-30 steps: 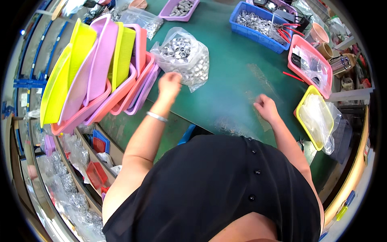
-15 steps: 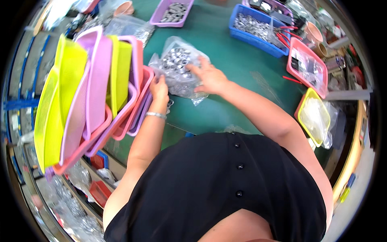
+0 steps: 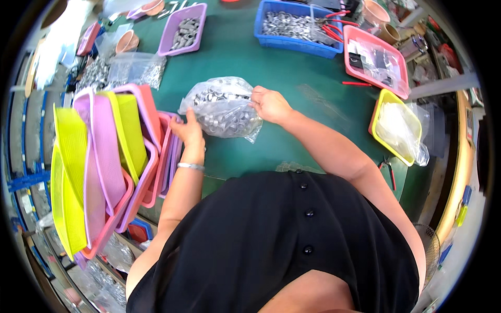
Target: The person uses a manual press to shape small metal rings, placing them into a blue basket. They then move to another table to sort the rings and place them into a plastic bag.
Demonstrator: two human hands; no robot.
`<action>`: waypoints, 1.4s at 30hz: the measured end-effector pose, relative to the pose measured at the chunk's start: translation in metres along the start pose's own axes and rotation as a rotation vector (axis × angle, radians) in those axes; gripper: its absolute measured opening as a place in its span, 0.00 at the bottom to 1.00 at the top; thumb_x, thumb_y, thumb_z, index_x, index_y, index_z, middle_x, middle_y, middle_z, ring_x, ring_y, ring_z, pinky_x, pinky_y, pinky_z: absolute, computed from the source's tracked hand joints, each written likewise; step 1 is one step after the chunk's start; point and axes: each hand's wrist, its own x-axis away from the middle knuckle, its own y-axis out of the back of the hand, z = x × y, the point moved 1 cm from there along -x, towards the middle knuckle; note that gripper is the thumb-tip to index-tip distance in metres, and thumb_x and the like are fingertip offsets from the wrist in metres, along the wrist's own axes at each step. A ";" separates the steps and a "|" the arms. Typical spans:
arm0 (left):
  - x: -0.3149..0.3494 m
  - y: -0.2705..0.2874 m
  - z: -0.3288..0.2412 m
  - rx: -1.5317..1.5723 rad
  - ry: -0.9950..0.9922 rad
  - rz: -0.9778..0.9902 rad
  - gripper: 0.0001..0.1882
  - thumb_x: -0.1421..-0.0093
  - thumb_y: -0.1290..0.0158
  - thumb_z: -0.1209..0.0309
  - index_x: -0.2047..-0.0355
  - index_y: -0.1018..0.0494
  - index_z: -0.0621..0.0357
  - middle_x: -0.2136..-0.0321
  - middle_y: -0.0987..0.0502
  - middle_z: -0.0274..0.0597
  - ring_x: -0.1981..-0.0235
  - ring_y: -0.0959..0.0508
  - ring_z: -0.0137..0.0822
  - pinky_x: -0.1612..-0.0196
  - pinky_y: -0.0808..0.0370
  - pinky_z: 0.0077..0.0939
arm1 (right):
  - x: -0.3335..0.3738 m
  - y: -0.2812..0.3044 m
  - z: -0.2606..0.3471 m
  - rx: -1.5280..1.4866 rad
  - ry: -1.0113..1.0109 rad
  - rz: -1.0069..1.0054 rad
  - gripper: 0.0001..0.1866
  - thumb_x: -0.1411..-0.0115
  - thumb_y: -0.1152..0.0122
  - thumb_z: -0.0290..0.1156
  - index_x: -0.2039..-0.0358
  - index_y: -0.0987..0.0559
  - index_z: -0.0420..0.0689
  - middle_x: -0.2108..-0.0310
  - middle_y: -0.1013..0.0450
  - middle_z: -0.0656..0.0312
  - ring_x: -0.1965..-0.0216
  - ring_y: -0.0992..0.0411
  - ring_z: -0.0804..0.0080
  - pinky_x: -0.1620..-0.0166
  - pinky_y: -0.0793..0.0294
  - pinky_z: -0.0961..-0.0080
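A clear plastic bag [image 3: 222,115] of small silvery metal rings lies on the green tabletop [image 3: 292,141]. My right hand [image 3: 272,106] has its fingers closed on the bag's right edge. At the bag's left side is my left hand [image 3: 191,133], fingers apart, one fingertip against the plastic. Right beside that hand leans a stack of nested plastic baskets [image 3: 107,151] in yellow-green, lilac and coral. The fingertips of my right hand are partly hidden by the plastic.
Beyond the bag stand a lilac basket [image 3: 163,47] of metal parts and a blue bin [image 3: 297,46] with red-handled pliers [image 3: 334,32]. On the right are a pink tray [image 3: 383,83] and a yellow basket [image 3: 377,112] holding plastic bags. Another pair of pliers [image 3: 391,175] lies near the right edge.
The bag's opening has been drawn over, so plastic now covers more of the rings. My right hand has gone from spread to closed on the bag's edge. The whole view has shifted.
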 end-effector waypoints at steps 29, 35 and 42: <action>0.088 -0.140 -0.181 -0.013 -0.827 0.900 0.15 0.50 0.45 0.70 0.61 0.26 0.59 0.62 0.25 0.51 0.58 0.27 0.48 0.54 0.31 0.38 | 0.141 0.012 -0.092 -1.196 -1.161 -0.655 0.02 0.44 0.46 0.24 0.73 0.28 0.41 0.73 0.28 0.60 0.77 0.27 0.71 0.77 0.27 0.76; -0.034 -0.097 -0.054 -0.189 0.096 0.557 0.23 0.42 0.49 0.63 0.50 0.36 0.63 0.56 0.29 0.47 0.60 0.28 0.41 0.60 0.30 0.37 | 0.146 0.023 -0.094 -0.695 -1.049 -0.501 0.10 0.45 0.44 0.28 0.62 0.26 0.38 0.71 0.27 0.59 0.69 0.28 0.67 0.64 0.27 0.73; -0.032 -0.096 -0.017 0.159 0.500 0.797 0.17 0.38 0.52 0.60 0.57 0.31 0.60 0.69 0.26 0.35 0.73 0.27 0.29 0.74 0.29 0.24 | 0.130 0.034 -0.049 -0.297 -0.480 -0.624 0.26 0.47 0.40 0.41 0.52 0.31 0.39 0.53 0.36 0.50 0.56 0.33 0.60 0.54 0.32 0.66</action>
